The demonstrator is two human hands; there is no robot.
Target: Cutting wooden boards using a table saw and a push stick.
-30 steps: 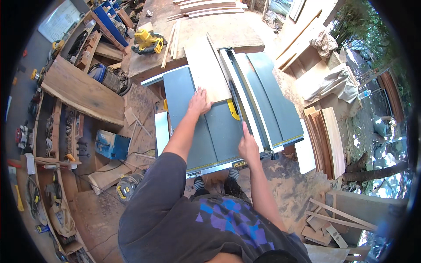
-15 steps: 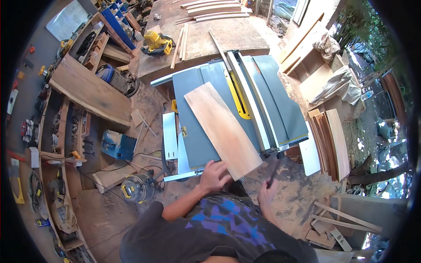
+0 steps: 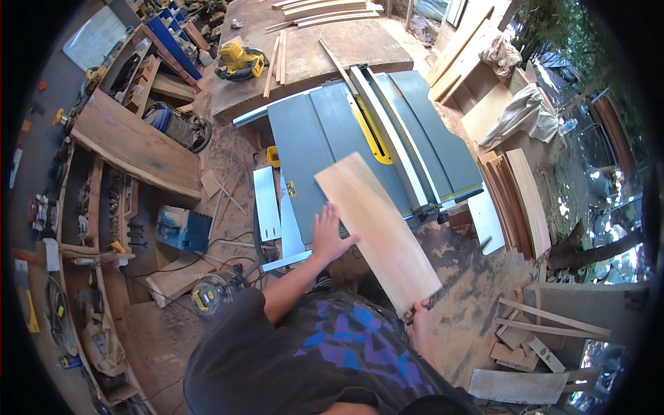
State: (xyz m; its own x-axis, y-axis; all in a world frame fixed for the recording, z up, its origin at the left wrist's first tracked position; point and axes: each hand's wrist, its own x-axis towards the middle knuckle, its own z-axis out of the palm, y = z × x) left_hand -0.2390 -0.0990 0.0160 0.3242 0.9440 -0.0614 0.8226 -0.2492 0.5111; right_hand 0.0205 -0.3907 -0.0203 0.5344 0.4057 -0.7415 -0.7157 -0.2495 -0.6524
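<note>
A wide, pale wooden board (image 3: 377, 232) lies slanted, its far end over the grey table saw (image 3: 304, 131) and its near end past the saw's front edge toward me. My left hand (image 3: 330, 235) is open, fingers spread at the board's left edge. My right hand (image 3: 420, 318) is closed on the board's near right end, partly hidden by it; a small dark object shows there, too unclear to name. The saw's yellow throat plate (image 3: 377, 142) and long rail (image 3: 394, 138) are beyond the board.
Behind the saw, a worktable (image 3: 339, 48) holds strips and a yellow power tool (image 3: 238, 62). Stacked boards (image 3: 519, 207) stand at right, a live-edge slab (image 3: 138, 145) at left, with a vacuum (image 3: 180, 124), a blue case (image 3: 181, 228) and offcuts (image 3: 526, 346) around the floor.
The board has been drawn back from along the rail toward me and right. My left hand has risen along its left edge; my right hand has moved from the rail onto the board's near end.
</note>
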